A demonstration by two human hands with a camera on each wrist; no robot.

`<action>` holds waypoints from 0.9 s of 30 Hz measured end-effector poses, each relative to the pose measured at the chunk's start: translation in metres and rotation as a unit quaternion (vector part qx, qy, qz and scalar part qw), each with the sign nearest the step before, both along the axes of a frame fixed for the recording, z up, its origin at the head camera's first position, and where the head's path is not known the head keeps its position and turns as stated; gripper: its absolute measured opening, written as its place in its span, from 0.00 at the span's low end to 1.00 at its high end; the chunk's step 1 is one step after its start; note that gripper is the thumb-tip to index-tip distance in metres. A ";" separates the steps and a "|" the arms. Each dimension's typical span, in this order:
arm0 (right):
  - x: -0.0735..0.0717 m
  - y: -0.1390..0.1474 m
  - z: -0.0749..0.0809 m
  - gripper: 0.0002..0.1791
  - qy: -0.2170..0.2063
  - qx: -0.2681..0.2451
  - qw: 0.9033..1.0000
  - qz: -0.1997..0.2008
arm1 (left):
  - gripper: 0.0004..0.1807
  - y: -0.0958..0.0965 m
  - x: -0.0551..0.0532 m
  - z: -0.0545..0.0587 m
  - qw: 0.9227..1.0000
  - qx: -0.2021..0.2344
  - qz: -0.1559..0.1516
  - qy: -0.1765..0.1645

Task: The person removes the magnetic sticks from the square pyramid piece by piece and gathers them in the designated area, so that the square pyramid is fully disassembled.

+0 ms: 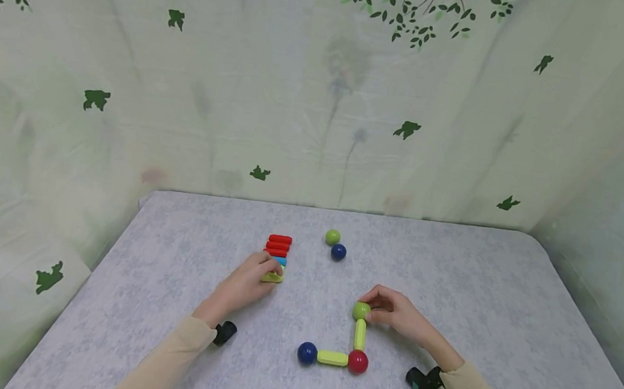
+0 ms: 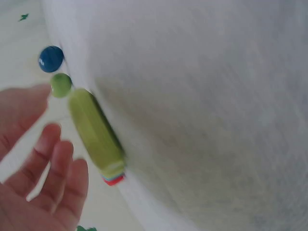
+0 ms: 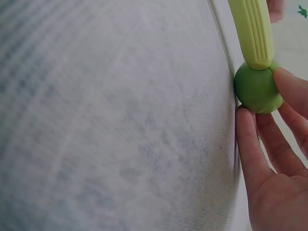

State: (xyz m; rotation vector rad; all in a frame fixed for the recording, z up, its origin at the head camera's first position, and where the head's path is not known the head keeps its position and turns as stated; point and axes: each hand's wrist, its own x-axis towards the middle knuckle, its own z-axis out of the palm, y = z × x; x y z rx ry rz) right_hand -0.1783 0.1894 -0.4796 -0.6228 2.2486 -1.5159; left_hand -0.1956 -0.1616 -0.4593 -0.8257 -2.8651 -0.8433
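My right hand (image 1: 399,314) pinches a green ball (image 1: 360,310) between thumb and fingers. A yellow-green stick (image 1: 360,335) joins that ball to a red ball (image 1: 358,362). Another yellow-green stick (image 1: 332,358) runs from the red ball to a dark blue ball (image 1: 307,353), so the pieces form an L. In the right wrist view the stick (image 3: 252,33) meets the held ball (image 3: 257,91). Over the near end of a row of sticks hovers my left hand (image 1: 246,279), thumb and fingers apart beside a loose yellow-green stick (image 2: 96,132).
Beyond my left hand lie a light blue stick (image 1: 280,261) and several red sticks (image 1: 279,246) in a row. A loose green ball (image 1: 333,237) and a blue ball (image 1: 338,252) sit farther back on the grey table (image 1: 453,266). A printed curtain (image 1: 300,92) hangs behind.
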 end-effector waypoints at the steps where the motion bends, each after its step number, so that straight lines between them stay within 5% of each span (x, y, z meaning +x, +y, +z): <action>1: 0.000 0.000 0.000 0.12 0.000 0.001 1.000 0.000 | 0.10 0.002 0.002 0.001 1.000 0.009 -0.024 -0.010; 4: 0.000 0.000 -0.001 0.12 0.000 0.001 1.000 0.001 | 0.10 0.009 0.010 0.006 0.992 0.035 -0.101 -0.063; 7: 0.000 0.000 -0.001 0.12 0.000 -0.001 1.000 0.001 | 0.11 0.019 0.020 0.009 0.977 0.059 -0.157 -0.132; 10: 0.000 0.000 -0.001 0.12 -0.003 0.002 1.000 -0.001 | 0.12 0.029 0.029 0.010 0.962 0.071 -0.190 -0.185; 15: 0.000 0.000 0.000 0.12 -0.005 0.002 1.000 -0.002 | 0.15 0.041 0.041 0.006 0.944 0.058 -0.231 -0.228; 22: 0.000 0.000 0.000 0.11 -0.006 -0.003 1.000 -0.003 | 0.17 0.055 0.052 0.000 0.940 0.002 -0.282 -0.191; 27: 0.000 0.000 0.000 0.11 -0.004 0.000 1.000 -0.004 | 0.15 0.058 0.053 -0.003 0.942 0.003 -0.296 -0.159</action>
